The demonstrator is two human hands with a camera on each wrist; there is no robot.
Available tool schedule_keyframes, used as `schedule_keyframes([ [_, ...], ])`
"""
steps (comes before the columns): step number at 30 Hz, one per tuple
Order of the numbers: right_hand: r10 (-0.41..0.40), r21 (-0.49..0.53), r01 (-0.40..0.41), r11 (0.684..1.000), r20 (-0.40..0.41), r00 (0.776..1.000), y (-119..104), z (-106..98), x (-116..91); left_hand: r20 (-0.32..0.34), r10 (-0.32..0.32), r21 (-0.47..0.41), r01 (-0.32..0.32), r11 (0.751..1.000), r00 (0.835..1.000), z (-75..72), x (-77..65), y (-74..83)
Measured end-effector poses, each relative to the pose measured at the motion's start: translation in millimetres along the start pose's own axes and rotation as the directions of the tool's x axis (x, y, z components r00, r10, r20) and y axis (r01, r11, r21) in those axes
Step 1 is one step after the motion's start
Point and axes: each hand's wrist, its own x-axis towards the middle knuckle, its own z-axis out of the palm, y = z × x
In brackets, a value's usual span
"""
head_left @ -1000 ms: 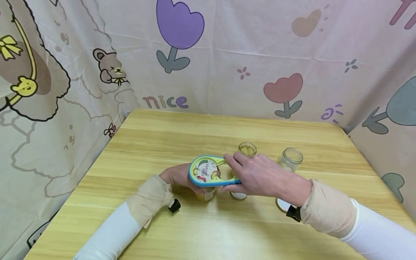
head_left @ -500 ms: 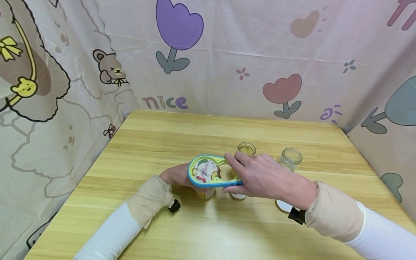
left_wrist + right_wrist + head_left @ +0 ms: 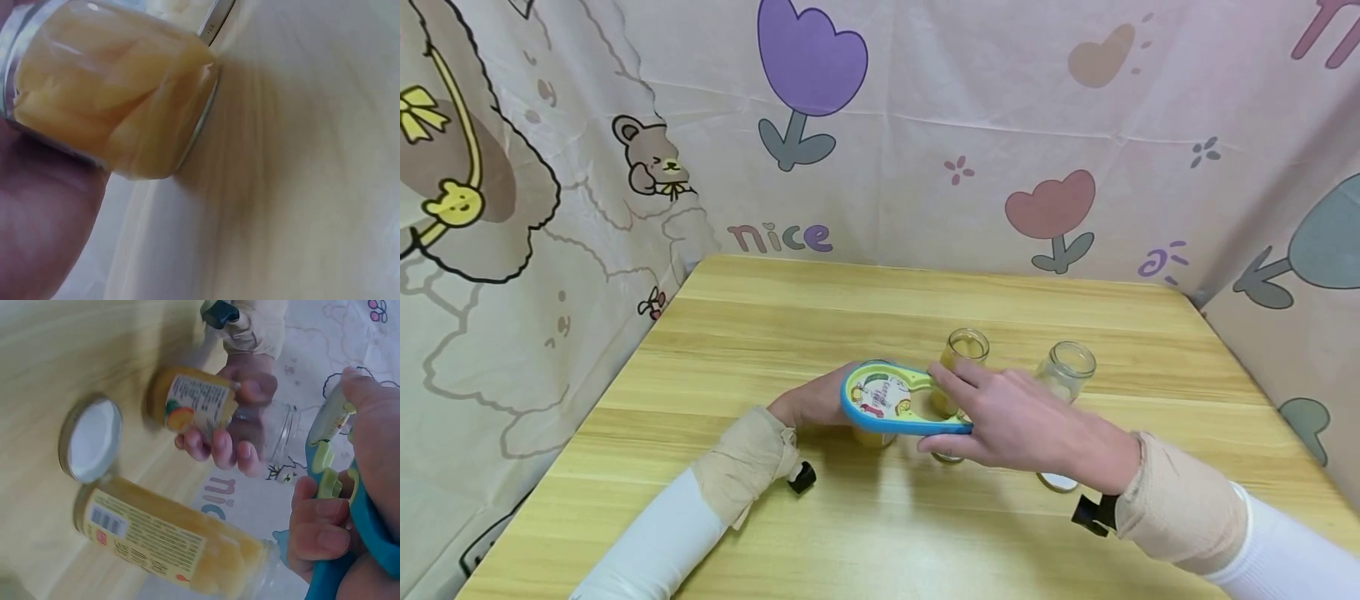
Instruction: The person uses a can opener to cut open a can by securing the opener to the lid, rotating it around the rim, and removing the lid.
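My left hand grips a glass jar of orange fruit pieces upright on the table; its fingers wrap round the upper part. The fruit jar fills the upper left of the left wrist view. My right hand holds a blue and yellow-green jar opener by its handles. Within the opener's ring sits a printed lid. From the right wrist, the jar's bare glass rim shows, apart from the lid in the opener.
Two open jars stand to the right: a yellow-filled jar, partly behind my right hand, and a jar with pale contents. In front of them lie two lids, one a white-faced lid, the other a lid farther right. A printed cloth hangs behind the table.
The opener has tilted and shifted slightly right with the lid in its ring, away from the jar. My right hand moved right with it; the left hand stays round the jar.
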Motion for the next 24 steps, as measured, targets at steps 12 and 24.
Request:
schedule_keyframes([
  [12,0.131,0.574,-0.231,0.785,0.211,0.969,-1,13,-12,-0.086,0.001,-0.057,-0.006,0.998,0.996,5.7,7.7,1.3],
  [24,-0.032,0.883,-0.455,0.111,0.461,0.887,-7,34,-26,-0.120,0.108,-0.042,-0.113,0.993,0.987,7.6,12.7,1.9],
])
